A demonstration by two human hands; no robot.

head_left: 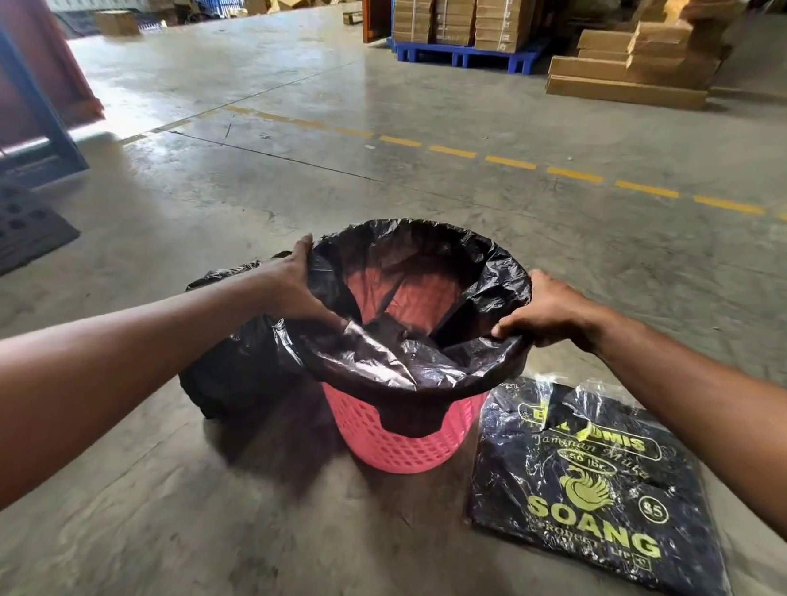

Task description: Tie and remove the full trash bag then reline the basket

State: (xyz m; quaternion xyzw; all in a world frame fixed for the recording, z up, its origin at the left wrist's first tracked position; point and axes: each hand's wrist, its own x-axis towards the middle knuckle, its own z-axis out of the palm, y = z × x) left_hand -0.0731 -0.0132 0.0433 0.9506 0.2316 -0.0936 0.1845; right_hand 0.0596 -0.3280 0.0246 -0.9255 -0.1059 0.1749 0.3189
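Black liner (pixel 369 356) — crinkled, glossy — folded over the pink basket (pixel 401 441) rim.

the basket (pixel 401 441) stands on the floor (pixel 393 113), a liner bag (pixel 379 357) in it and folded over its rim. a full bag (pixel 235 371), probably touching it, lies left; a pack of bags (pixel 600 494) lies right.

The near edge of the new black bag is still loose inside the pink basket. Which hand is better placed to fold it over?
Probably the right hand: it already pinches the new bag at the near rim. The left hand grips farther round.
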